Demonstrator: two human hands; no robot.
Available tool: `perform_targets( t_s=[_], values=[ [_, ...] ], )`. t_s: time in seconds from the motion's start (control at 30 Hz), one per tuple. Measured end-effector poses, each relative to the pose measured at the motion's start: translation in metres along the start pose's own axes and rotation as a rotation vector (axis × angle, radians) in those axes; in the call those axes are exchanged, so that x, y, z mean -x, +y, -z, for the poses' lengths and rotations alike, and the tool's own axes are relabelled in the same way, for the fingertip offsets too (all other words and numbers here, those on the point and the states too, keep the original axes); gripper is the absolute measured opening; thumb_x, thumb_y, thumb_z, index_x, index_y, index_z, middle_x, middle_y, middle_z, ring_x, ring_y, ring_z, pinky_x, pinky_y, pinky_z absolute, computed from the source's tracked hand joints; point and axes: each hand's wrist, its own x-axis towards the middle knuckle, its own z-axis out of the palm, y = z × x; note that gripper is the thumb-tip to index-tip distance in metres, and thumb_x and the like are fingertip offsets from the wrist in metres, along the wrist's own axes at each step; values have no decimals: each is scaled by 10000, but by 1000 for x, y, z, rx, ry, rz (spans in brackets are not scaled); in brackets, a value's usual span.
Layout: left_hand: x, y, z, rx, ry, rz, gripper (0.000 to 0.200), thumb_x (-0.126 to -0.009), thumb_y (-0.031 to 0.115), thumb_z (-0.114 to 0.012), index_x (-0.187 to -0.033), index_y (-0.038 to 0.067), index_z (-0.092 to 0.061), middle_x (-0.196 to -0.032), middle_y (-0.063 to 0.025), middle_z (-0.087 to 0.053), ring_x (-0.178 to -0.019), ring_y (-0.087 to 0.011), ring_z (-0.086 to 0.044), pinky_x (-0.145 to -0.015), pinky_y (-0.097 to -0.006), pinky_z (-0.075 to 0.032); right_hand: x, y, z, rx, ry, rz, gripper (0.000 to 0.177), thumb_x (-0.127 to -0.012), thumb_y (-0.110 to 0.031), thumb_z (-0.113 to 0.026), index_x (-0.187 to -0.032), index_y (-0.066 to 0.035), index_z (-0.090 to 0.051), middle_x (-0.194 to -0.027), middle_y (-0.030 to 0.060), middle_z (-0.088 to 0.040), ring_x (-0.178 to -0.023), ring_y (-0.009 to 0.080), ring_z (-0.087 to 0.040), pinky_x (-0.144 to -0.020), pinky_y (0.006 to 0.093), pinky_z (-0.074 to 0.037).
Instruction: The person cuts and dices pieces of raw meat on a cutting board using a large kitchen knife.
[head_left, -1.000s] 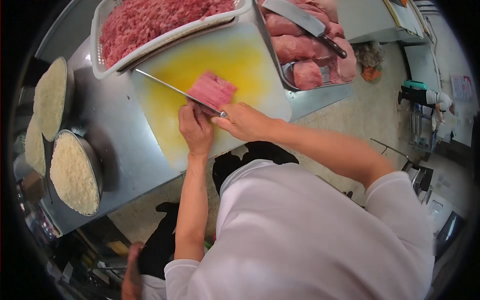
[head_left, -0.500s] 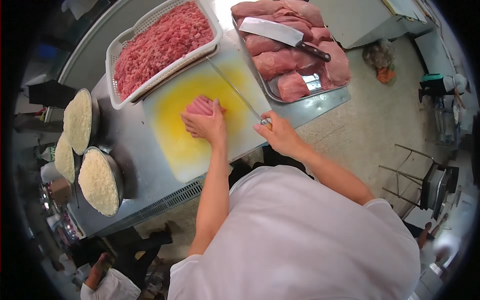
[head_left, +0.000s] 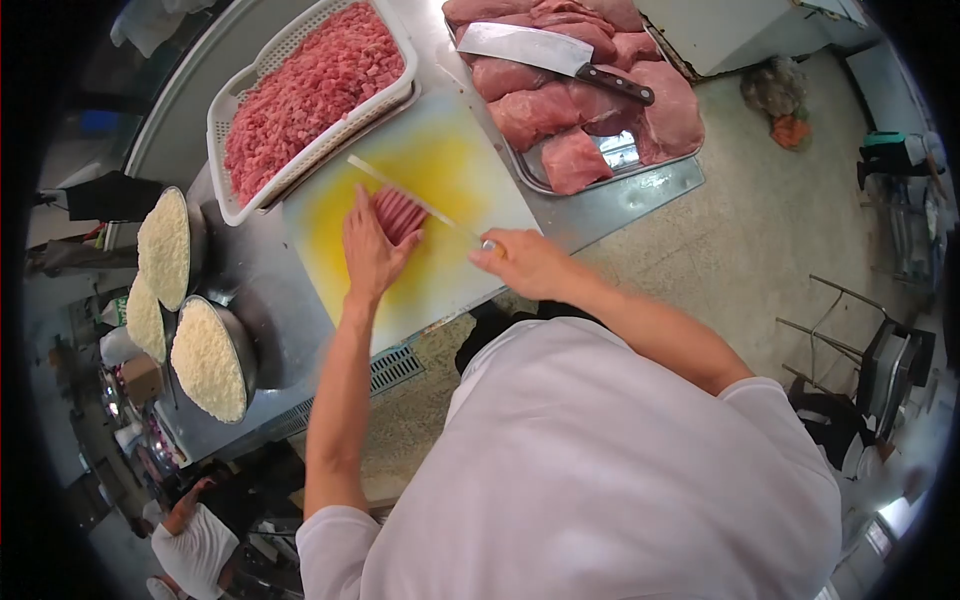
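Note:
A piece of raw meat (head_left: 399, 212) marked with several parallel cuts lies on the yellow-stained white cutting board (head_left: 490, 195). My left hand (head_left: 370, 250) steadies it, fingers along its left side and thumb at its near right edge. The handle of a long, narrow knife (head_left: 443, 217) is wrapped in my right hand (head_left: 528, 263). Its blade slants up and left across the far right edge of the meat, with the tip beyond the piece.
Behind the board stands a white basket (head_left: 412, 62) of diced meat. A metal tray (head_left: 542, 184) of large meat pieces with a cleaver (head_left: 540, 50) on top is at the right. Bowls of pale crumbs (head_left: 208, 360) stand left. Another person (head_left: 195, 545) is at the lower left.
The knife has swung from the right of the meat to over its edge as my right hand moved left. My left hand has shifted left, exposing the cut top of the meat.

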Motion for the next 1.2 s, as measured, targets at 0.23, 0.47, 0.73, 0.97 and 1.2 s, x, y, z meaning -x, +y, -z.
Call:
perform_targets(
  t_s=[0.23,0.47,0.73,0.97,1.2],
  values=[
    [36,44,-16,-56,97,257,917,-825,391,-821,-1486,-81,-396,-1399,-255,-529,-1252,-425,-493,-1064,-508,-388,4,-16,2,115,12,-41,432,-1013,-394,-604,-1078,26,-683,-831,238,-703,-827,451,-679,-748,522,-512],
    [26,45,-22,-71,232,307,626,-910,320,-719,-1378,-40,-511,-1309,-220,-556,-1222,-397,-490,-1010,-496,-395,37,-74,36,107,-129,-135,466,-1015,-358,-605,-1200,64,-670,-755,216,-678,-697,368,-657,-679,462,-495],
    [0,38,-29,-2,289,342,195,-950,175,-603,-1079,29,-612,-1037,-137,-602,-974,-379,-563,-819,-513,-439,-3,-45,3,192,-125,-26,497,-1029,-379,-564,-1202,80,-644,-923,279,-700,-923,466,-686,-805,518,-525],
    [4,36,-35,17,259,391,259,-882,162,-628,-1122,66,-616,-1111,-139,-597,-1064,-352,-542,-873,-486,-404,-54,-47,-22,225,-76,3,437,-1020,-389,-567,-1018,41,-647,-896,298,-687,-896,494,-667,-791,535,-514],
    [2,33,-33,44,253,389,258,-866,147,-628,-1106,53,-616,-1129,-135,-606,-1066,-349,-544,-895,-482,-407,-17,-75,-7,138,-246,-306,424,-1016,-372,-574,-968,45,-629,-832,291,-670,-823,489,-656,-756,539,-495]
  ],
)
